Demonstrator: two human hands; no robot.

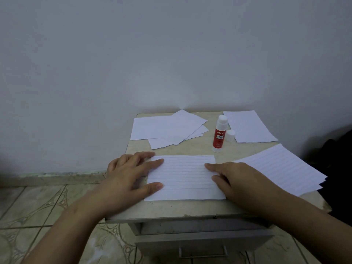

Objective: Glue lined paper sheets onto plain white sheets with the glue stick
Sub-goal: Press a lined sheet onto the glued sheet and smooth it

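The lined sheet (184, 178) is thin matt paper, smooth and flat, and so are the plain white sheets (163, 128) fanned at the back. The glue stick (219, 136) is glossy plastic with a red printed label, its loose cap (230, 135) smooth white plastic. The tabletop (171, 208) looks like worn, pale laminate, chipped along the front edge. The drawer handle (202, 251) is dull metal. The floor tiles (38, 206) have a slight sheen; the wall (133, 54) is matt paint.

The only readable wording is "GLUE STICK", printed in white capitals on the red label of the glue stick (219, 134) standing on the small table (190, 208). A small brand mark sits above those words, too blurred to make out.
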